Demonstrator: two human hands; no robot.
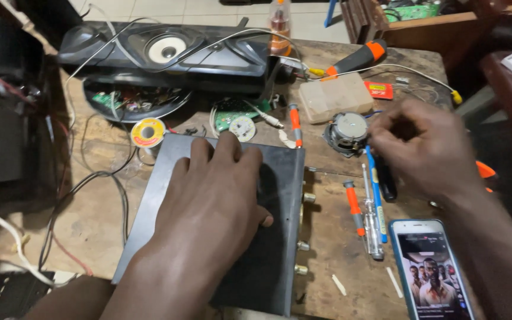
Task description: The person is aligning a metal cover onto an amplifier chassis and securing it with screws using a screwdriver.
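Black metal case (268, 195) lies flat on wooden table (333, 249), lower centre of frame; left hand (214, 201) spread palm-down on lid, pressing; looks rigid, fairly heavy, smooth top likely slippery; knobs along right edge look fragile, so grip by long side edges; right hand (422, 148) at right of frame, fingers curled, pinching dark-handled screwdriver (386, 181) beside small round speaker (347, 131); phone (431, 269) lower right.
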